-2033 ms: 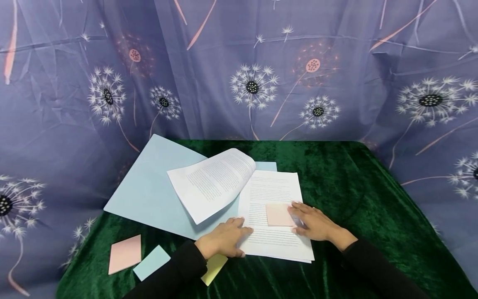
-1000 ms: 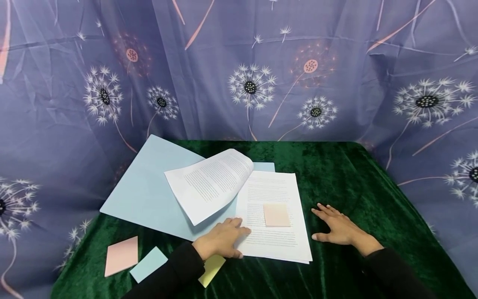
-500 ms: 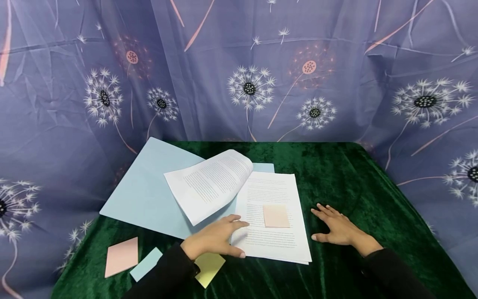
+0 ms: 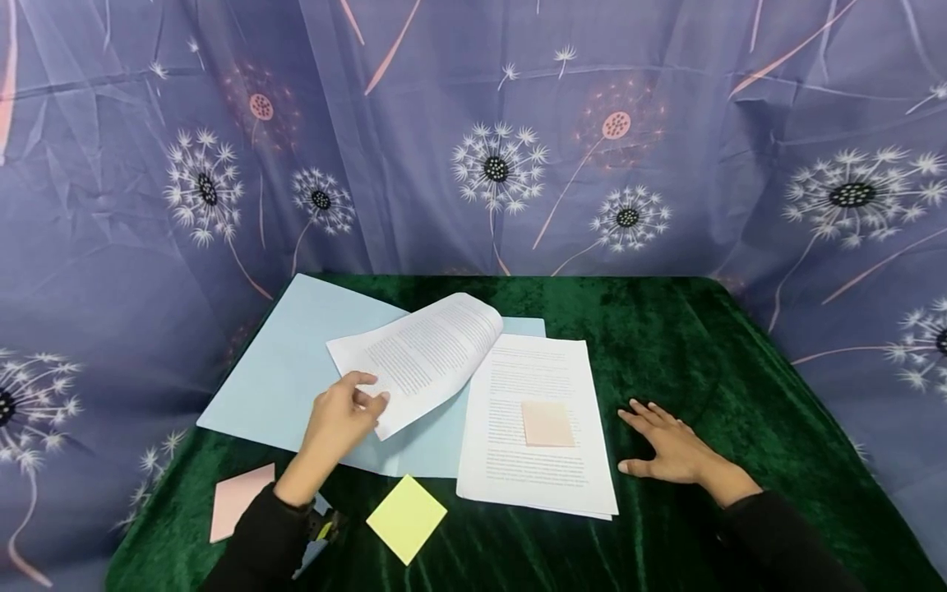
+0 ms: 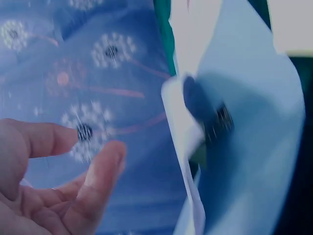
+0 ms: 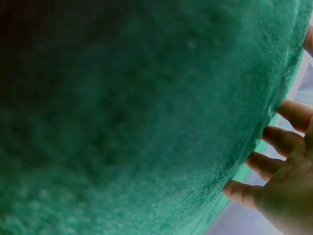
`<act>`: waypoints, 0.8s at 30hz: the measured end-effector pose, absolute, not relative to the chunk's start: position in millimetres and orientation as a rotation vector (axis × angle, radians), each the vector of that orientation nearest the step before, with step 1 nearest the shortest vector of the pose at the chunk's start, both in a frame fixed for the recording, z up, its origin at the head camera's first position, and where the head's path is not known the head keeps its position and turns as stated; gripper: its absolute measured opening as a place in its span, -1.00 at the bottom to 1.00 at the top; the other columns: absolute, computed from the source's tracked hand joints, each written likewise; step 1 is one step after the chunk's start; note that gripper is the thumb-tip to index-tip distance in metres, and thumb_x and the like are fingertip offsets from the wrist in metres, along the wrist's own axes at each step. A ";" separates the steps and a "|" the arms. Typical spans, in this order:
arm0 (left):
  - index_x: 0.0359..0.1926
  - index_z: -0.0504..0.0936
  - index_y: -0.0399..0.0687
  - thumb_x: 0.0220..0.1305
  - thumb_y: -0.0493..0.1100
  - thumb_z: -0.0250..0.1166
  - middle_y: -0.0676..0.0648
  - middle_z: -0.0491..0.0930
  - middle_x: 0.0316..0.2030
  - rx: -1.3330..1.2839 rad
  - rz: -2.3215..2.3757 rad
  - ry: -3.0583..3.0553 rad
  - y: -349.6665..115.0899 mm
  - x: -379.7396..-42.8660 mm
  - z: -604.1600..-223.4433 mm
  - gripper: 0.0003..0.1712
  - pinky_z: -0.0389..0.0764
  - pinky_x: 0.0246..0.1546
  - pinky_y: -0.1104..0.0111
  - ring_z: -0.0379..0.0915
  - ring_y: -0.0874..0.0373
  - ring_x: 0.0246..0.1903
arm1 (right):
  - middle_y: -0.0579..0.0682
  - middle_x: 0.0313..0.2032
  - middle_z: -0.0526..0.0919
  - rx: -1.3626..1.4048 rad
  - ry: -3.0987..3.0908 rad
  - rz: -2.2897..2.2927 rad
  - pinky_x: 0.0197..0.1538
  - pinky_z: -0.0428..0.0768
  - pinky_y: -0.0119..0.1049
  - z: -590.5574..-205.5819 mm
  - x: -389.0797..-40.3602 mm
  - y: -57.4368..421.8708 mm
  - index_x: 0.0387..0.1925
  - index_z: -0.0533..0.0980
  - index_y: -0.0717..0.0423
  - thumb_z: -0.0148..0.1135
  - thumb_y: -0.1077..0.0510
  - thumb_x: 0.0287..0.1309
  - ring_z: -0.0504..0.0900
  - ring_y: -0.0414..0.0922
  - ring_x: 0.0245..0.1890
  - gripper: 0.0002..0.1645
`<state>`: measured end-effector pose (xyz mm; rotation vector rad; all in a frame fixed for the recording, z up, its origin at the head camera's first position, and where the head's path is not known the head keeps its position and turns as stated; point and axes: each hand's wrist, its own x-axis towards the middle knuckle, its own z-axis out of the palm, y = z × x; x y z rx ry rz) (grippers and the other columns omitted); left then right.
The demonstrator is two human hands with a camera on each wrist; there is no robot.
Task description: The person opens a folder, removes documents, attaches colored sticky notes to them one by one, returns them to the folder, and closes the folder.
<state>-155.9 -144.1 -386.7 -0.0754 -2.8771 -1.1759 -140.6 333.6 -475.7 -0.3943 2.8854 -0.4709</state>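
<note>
My left hand (image 4: 339, 421) hovers at the lower left edge of a turned-over printed page (image 4: 436, 349). In the left wrist view, thumb and fingers (image 5: 100, 178) are spread apart with a gap between them, beside the white paper's edge (image 5: 178, 117). The page curls back leftward from a stack of printed sheets (image 4: 533, 478). A pale pink sticky note (image 4: 547, 424) lies on the stack's top sheet. My right hand (image 4: 669, 448) rests palm down on the green cloth, right of the stack, fingers spread and holding nothing.
A light blue folder (image 4: 270, 378) lies under the papers. In front are a yellow sticky note (image 4: 407, 520) and a pink one (image 4: 237, 497), partly behind the left sleeve. Green velvet (image 4: 651, 345) covers the table; a dandelion-print curtain (image 4: 414, 189) hangs behind.
My right hand has left the pink note on the stack and moved right onto the cloth. My left hand has lifted off the stack and moved left to the turned page, uncovering the yellow note.
</note>
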 end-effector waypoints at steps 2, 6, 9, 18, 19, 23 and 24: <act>0.22 0.48 -0.45 0.36 -0.15 0.27 -0.26 0.70 -0.35 -0.005 -1.176 -2.950 -152.9 -160.6 -387.2 -0.46 0.49 -0.53 0.33 0.65 0.09 -0.51 | 0.42 0.48 0.21 -0.391 2.879 -0.480 0.19 0.21 0.60 -474.4 -141.0 334.7 0.43 0.34 0.20 0.44 -0.33 0.02 0.13 0.51 0.44 0.09; 0.31 0.31 -0.55 0.41 -0.14 0.21 -0.29 0.69 -0.32 0.072 -1.187 -3.058 -159.9 -169.1 -395.1 -0.36 0.48 -0.51 0.33 0.67 0.10 -0.52 | 0.42 0.48 0.20 -0.389 2.877 -0.485 0.20 0.20 0.60 -472.4 -141.6 335.4 0.44 0.33 0.20 0.43 -0.33 0.03 0.12 0.51 0.44 0.09; 0.34 0.26 -0.56 0.40 -0.16 0.22 -0.32 0.68 -0.30 0.103 -1.177 -3.067 -159.2 -173.6 -403.0 -0.31 0.51 -0.45 0.28 0.66 0.06 -0.47 | 0.42 0.48 0.20 -0.389 2.878 -0.480 0.21 0.19 0.60 -472.0 -142.2 334.6 0.44 0.33 0.21 0.43 -0.34 0.03 0.12 0.51 0.44 0.10; 0.25 0.40 -0.55 0.28 -0.25 0.30 -0.50 0.55 -0.02 0.094 -1.071 -2.976 -152.3 -175.0 -412.7 -0.39 0.58 -0.15 -0.01 0.54 -0.29 -0.06 | 0.42 0.48 0.20 -0.393 2.873 -0.485 0.20 0.19 0.61 -469.7 -143.9 331.3 0.44 0.33 0.19 0.44 -0.34 0.03 0.12 0.51 0.45 0.10; 0.25 0.40 -0.54 0.27 -0.28 0.30 -0.52 0.53 0.01 0.106 -1.099 -2.955 -152.3 -175.0 -413.2 -0.40 0.60 -0.19 0.01 0.57 -0.30 -0.08 | 0.42 0.48 0.20 -0.394 2.877 -0.487 0.20 0.19 0.61 -470.0 -143.6 331.4 0.44 0.34 0.19 0.44 -0.34 0.03 0.12 0.51 0.45 0.10; 0.27 0.40 -0.50 0.18 -0.38 0.34 -0.57 0.43 0.14 0.209 -1.254 -2.852 -151.7 -174.2 -412.1 -0.36 0.61 -0.37 0.19 0.66 -0.29 -0.20 | 0.42 0.48 0.20 -0.385 2.868 -0.505 0.20 0.18 0.62 -472.1 -140.9 331.6 0.43 0.34 0.20 0.43 -0.34 0.03 0.12 0.51 0.45 0.09; 0.28 0.40 -0.48 0.16 -0.40 0.36 -0.58 0.41 0.17 0.234 -1.288 -2.834 -151.8 -174.0 -412.0 -0.34 0.60 -0.39 0.21 0.67 -0.29 -0.22 | 0.42 0.49 0.20 -0.378 2.860 -0.514 0.21 0.17 0.62 -472.7 -140.1 331.7 0.43 0.34 0.20 0.43 -0.34 0.03 0.11 0.51 0.45 0.09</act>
